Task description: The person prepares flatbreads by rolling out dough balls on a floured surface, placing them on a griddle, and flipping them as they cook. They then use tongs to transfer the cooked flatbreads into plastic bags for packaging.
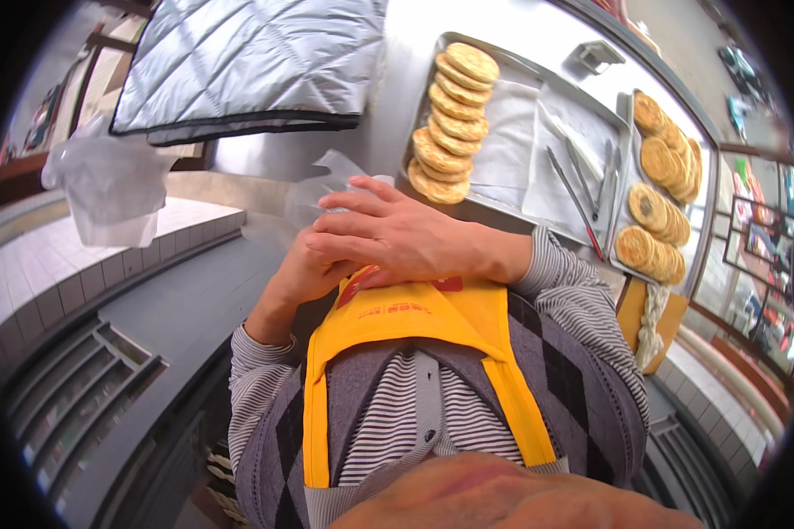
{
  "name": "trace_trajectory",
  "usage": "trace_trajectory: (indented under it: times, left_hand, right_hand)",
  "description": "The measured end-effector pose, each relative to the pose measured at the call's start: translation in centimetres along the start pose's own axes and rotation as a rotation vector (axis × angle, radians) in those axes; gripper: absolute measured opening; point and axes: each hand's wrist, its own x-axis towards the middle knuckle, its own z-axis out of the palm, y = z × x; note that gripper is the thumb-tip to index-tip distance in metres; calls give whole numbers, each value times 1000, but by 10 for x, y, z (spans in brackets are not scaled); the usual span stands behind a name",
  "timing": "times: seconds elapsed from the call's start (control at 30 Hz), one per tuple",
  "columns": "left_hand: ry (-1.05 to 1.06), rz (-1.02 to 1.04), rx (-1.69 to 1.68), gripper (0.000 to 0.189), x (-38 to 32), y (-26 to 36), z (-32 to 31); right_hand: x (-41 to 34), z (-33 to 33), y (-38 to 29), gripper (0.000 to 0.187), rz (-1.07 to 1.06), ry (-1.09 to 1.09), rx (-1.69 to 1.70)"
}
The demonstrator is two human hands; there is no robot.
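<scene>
Both hands meet in front of the yellow apron [397, 317] at my chest. My right hand [403, 231] lies across my left hand [314, 264], its fingers stretched out and slightly apart, with nothing in them. Most of the left hand's fingers are hidden under the right one. Just beyond the hands is a clear plastic bag [331, 168]; whether the left hand touches it I cannot tell. Ahead on the right, a metal tray [523, 205] carries a row of round flatbreads [453, 125], white paper sheets [503, 125] and metal tongs [572, 198], one pair with a red part.
A silver quilted cover [258, 59] lies at the upper left of the steel counter [403, 59]. Plastic bags [112, 188] hang at the left. Farther right, a second tray [625, 159] bears several flatbread stacks [652, 254]. A small metal holder [595, 58] stands behind the trays.
</scene>
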Motion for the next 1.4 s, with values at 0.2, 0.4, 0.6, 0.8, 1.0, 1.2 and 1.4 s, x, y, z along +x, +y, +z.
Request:
trace_trajectory:
  times: [0.2, 0.4, 0.6, 0.8, 1.0, 1.2, 1.4]
  left_hand:
    - [354, -182, -773, 20, 3, -32, -12]
    - [631, -377, -1084, 26, 79, -34, 52]
    - [645, -427, -976, 28, 89, -58, 65]
    - [640, -478, -877, 28, 87, -70, 72]
    - [642, -639, -657, 25, 86, -85, 80]
    - [508, -590, -221, 32, 81, -107, 86]
    - [253, -369, 6, 39, 111, -70, 105]
  right_hand:
    - [-96, -48, 40, 46, 770, -244, 788]
    - [-195, -20, 84, 105, 815, 673, 1340]
    - [-207, -32, 87, 98, 424, 585, 1424]
    - [-201, -33, 87, 23, 997, 969, 1144]
    - [-202, -4, 99, 27, 958, 1145, 976]
    - [-208, 12, 91, 30, 1005, 1334, 876]
    - [-207, 22, 81, 26, 1016, 1256, 971]
